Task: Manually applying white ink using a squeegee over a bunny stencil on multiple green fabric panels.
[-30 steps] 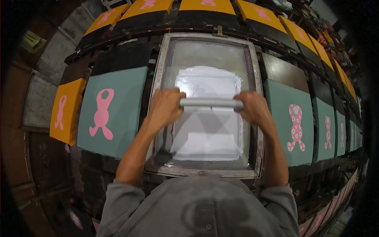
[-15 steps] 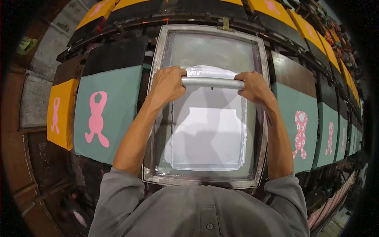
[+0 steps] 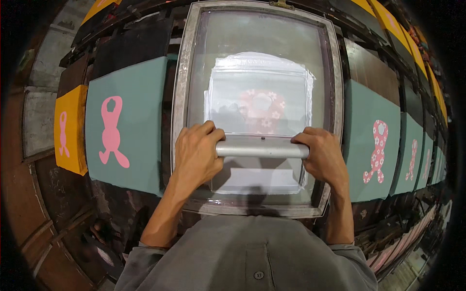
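Note:
Both my hands grip a silver-grey squeegee (image 3: pixel 262 148) lying crosswise on a framed printing screen (image 3: pixel 262 34). My left hand (image 3: pixel 198 151) wraps round its left end, and my right hand (image 3: pixel 321 153) round its right end. White ink (image 3: pixel 262 60) lines the upper and side edges of the printed area on the mesh. Above the squeegee, a pink shape with white flowers (image 3: pixel 263 112) shows faintly through the mesh. Below it, a paler white patch (image 3: pixel 257 179) covers the mesh, partly in shadow. The squeegee's blade edge is hidden.
Left of the screen lie a green fabric panel (image 3: pixel 141 116) with a plain pink figure and a yellow panel (image 3: pixel 77 111). At right, another green panel (image 3: pixel 371 102) bears a flowered pink figure, with several more beyond. A metal frame edge (image 3: pixel 180 92) surrounds the mesh.
Both hands have drawn the squeegee toward me, from the upper part of the screen to its lower part. The flowered pink shape now shows through the mesh behind it.

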The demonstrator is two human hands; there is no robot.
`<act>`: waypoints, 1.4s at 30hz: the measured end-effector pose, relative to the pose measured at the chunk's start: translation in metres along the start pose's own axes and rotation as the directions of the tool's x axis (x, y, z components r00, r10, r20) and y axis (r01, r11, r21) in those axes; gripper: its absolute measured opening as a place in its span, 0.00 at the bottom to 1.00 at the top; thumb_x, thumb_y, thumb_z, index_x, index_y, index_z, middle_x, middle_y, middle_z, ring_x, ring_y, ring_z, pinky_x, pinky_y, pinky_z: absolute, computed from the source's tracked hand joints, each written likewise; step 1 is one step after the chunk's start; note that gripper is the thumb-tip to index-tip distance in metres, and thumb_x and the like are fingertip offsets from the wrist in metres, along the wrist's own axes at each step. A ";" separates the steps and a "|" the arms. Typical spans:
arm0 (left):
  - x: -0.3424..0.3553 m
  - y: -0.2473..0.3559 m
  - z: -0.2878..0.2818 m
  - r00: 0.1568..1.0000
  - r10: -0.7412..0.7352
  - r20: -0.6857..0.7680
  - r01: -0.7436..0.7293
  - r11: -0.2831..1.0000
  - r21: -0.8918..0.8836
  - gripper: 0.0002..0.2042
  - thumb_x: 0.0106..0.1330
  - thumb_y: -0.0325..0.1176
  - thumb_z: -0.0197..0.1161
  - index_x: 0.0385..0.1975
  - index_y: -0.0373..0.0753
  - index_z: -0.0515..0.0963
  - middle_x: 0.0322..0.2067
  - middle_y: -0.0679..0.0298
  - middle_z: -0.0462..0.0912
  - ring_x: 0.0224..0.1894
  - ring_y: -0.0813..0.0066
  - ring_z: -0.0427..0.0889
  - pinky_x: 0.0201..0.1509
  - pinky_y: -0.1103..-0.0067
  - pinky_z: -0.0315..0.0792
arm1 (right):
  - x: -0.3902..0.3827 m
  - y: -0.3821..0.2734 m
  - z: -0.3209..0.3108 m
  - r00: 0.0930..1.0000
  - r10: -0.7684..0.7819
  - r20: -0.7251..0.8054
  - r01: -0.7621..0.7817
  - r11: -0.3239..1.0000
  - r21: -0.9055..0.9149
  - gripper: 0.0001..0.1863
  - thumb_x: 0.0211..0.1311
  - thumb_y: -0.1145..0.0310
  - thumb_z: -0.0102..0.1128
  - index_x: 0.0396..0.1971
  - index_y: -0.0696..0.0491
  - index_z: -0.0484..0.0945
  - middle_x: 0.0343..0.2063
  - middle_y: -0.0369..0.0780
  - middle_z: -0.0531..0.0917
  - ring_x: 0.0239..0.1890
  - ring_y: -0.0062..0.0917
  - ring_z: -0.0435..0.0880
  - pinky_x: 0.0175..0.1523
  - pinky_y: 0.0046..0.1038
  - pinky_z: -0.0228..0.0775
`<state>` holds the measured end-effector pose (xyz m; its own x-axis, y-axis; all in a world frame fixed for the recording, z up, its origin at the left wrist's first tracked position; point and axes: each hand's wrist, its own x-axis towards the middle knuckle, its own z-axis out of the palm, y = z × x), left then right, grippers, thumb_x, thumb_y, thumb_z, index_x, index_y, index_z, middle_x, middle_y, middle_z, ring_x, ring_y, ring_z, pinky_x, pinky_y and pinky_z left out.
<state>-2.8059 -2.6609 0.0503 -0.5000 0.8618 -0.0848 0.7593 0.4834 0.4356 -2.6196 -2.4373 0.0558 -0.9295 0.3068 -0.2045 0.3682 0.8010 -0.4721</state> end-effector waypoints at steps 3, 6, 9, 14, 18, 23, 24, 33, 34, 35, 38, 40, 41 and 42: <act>-0.029 0.007 0.006 1.000 0.008 -0.006 -0.008 1.000 -0.007 0.16 0.38 0.20 0.63 0.32 0.38 0.82 0.31 0.60 0.77 0.39 0.55 0.78 0.42 0.66 0.68 | -0.030 -0.008 0.013 1.000 0.003 -0.012 -0.003 1.000 0.006 0.18 0.37 0.83 0.64 0.34 0.54 0.86 0.33 0.42 0.84 0.40 0.43 0.82 0.45 0.41 0.75; -0.057 0.014 0.009 1.000 0.007 -0.003 -0.007 0.999 -0.038 0.18 0.36 0.19 0.65 0.32 0.37 0.81 0.31 0.60 0.77 0.38 0.55 0.78 0.42 0.66 0.68 | -0.054 -0.017 0.023 1.000 0.029 0.003 -0.029 0.999 0.026 0.19 0.36 0.83 0.64 0.35 0.54 0.86 0.33 0.42 0.84 0.40 0.43 0.82 0.45 0.41 0.75; -0.086 0.020 0.016 1.000 -0.002 0.017 0.002 1.000 -0.026 0.15 0.37 0.20 0.65 0.30 0.38 0.80 0.32 0.62 0.76 0.37 0.60 0.76 0.41 0.67 0.65 | -0.081 -0.028 0.029 0.999 0.029 0.026 -0.029 0.999 0.029 0.20 0.36 0.82 0.64 0.35 0.53 0.86 0.33 0.41 0.83 0.41 0.41 0.82 0.45 0.40 0.75; -0.120 0.034 0.018 0.999 -0.025 0.047 0.028 0.998 -0.061 0.15 0.37 0.20 0.64 0.29 0.39 0.80 0.31 0.63 0.76 0.36 0.61 0.76 0.41 0.69 0.64 | -0.114 -0.038 0.040 0.998 0.060 0.024 -0.061 0.997 0.041 0.21 0.34 0.82 0.65 0.35 0.52 0.86 0.32 0.40 0.84 0.40 0.40 0.82 0.45 0.39 0.75; -0.117 0.032 0.014 1.000 0.006 0.015 -0.005 0.999 -0.039 0.13 0.39 0.21 0.64 0.29 0.39 0.81 0.30 0.63 0.77 0.36 0.62 0.77 0.41 0.70 0.61 | -0.112 -0.034 0.034 0.999 0.019 0.041 -0.019 1.000 0.014 0.20 0.35 0.82 0.65 0.35 0.52 0.86 0.32 0.40 0.85 0.40 0.40 0.82 0.46 0.39 0.75; -0.088 0.030 -0.012 0.998 0.060 -0.007 -0.060 0.998 -0.027 0.10 0.43 0.25 0.65 0.28 0.39 0.82 0.29 0.62 0.78 0.35 0.61 0.78 0.42 0.69 0.60 | -0.090 -0.033 0.004 0.998 -0.056 0.013 0.056 0.998 -0.008 0.18 0.37 0.82 0.65 0.33 0.53 0.86 0.31 0.41 0.84 0.39 0.42 0.82 0.45 0.39 0.76; -0.078 0.032 -0.021 0.998 0.064 -0.013 -0.064 0.998 -0.024 0.10 0.43 0.25 0.65 0.28 0.39 0.82 0.29 0.62 0.78 0.35 0.61 0.78 0.42 0.69 0.60 | -0.083 -0.033 -0.003 0.998 -0.057 0.006 0.058 0.998 -0.011 0.18 0.37 0.82 0.65 0.33 0.53 0.86 0.31 0.41 0.84 0.39 0.42 0.82 0.45 0.39 0.76; 0.023 0.021 -0.079 0.954 0.191 -0.230 -0.165 0.978 0.128 0.09 0.44 0.27 0.62 0.27 0.39 0.83 0.27 0.61 0.79 0.33 0.54 0.78 0.41 0.66 0.62 | 0.010 -0.024 -0.082 0.970 -0.131 -0.203 0.114 0.989 -0.096 0.13 0.43 0.80 0.66 0.32 0.55 0.86 0.32 0.45 0.85 0.39 0.44 0.84 0.46 0.40 0.75; 0.036 0.018 -0.079 0.953 0.193 -0.231 -0.167 0.978 0.127 0.09 0.44 0.27 0.62 0.27 0.39 0.83 0.27 0.61 0.79 0.33 0.54 0.78 0.41 0.66 0.62 | 0.021 -0.019 -0.086 0.970 -0.130 -0.205 0.112 0.989 -0.098 0.13 0.43 0.80 0.66 0.32 0.55 0.86 0.32 0.45 0.85 0.39 0.44 0.84 0.46 0.40 0.75; 0.050 0.013 -0.077 0.947 0.207 -0.244 -0.180 0.975 0.126 0.09 0.44 0.27 0.62 0.27 0.38 0.83 0.28 0.59 0.79 0.34 0.52 0.79 0.40 0.64 0.63 | 0.033 -0.013 -0.087 0.969 -0.116 -0.218 0.097 0.991 -0.093 0.13 0.43 0.79 0.67 0.33 0.55 0.86 0.33 0.45 0.86 0.39 0.45 0.84 0.46 0.40 0.75; 0.095 -0.011 -0.065 0.943 0.215 -0.255 -0.181 0.972 0.149 0.10 0.45 0.27 0.61 0.29 0.38 0.83 0.30 0.57 0.81 0.36 0.49 0.80 0.39 0.60 0.66 | 0.080 0.013 -0.085 0.971 -0.113 -0.210 0.085 0.987 -0.139 0.15 0.42 0.77 0.69 0.35 0.56 0.86 0.34 0.46 0.86 0.39 0.46 0.84 0.47 0.40 0.75; 0.121 -0.028 -0.050 0.947 0.208 -0.244 -0.171 0.971 0.165 0.10 0.46 0.27 0.60 0.30 0.38 0.83 0.31 0.55 0.82 0.38 0.48 0.81 0.40 0.58 0.68 | 0.112 0.033 -0.068 0.976 -0.114 -0.183 0.079 0.979 -0.188 0.17 0.41 0.77 0.70 0.37 0.56 0.86 0.34 0.47 0.87 0.39 0.47 0.85 0.47 0.41 0.75; 0.137 -0.034 -0.038 0.972 0.150 -0.180 -0.124 0.981 0.148 0.12 0.47 0.27 0.61 0.33 0.38 0.84 0.34 0.55 0.83 0.41 0.47 0.81 0.44 0.58 0.71 | 0.127 0.048 -0.055 0.982 -0.081 -0.168 0.053 0.984 -0.168 0.18 0.40 0.76 0.70 0.38 0.56 0.86 0.35 0.48 0.87 0.40 0.47 0.85 0.48 0.41 0.75; 0.142 -0.037 -0.032 0.989 0.082 -0.122 -0.064 0.987 0.145 0.14 0.48 0.27 0.61 0.36 0.38 0.84 0.37 0.54 0.84 0.44 0.47 0.81 0.48 0.59 0.73 | 0.134 0.050 -0.050 0.986 -0.065 -0.156 0.042 0.988 -0.146 0.20 0.39 0.76 0.70 0.39 0.56 0.86 0.35 0.48 0.87 0.40 0.47 0.85 0.49 0.41 0.76</act>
<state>-2.9183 -2.5617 0.0508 -0.4829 0.8735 0.0618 0.8424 0.4441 0.3052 -2.7269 -2.3308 0.0476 -0.9430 0.3307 -0.0376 0.3223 0.8795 -0.3502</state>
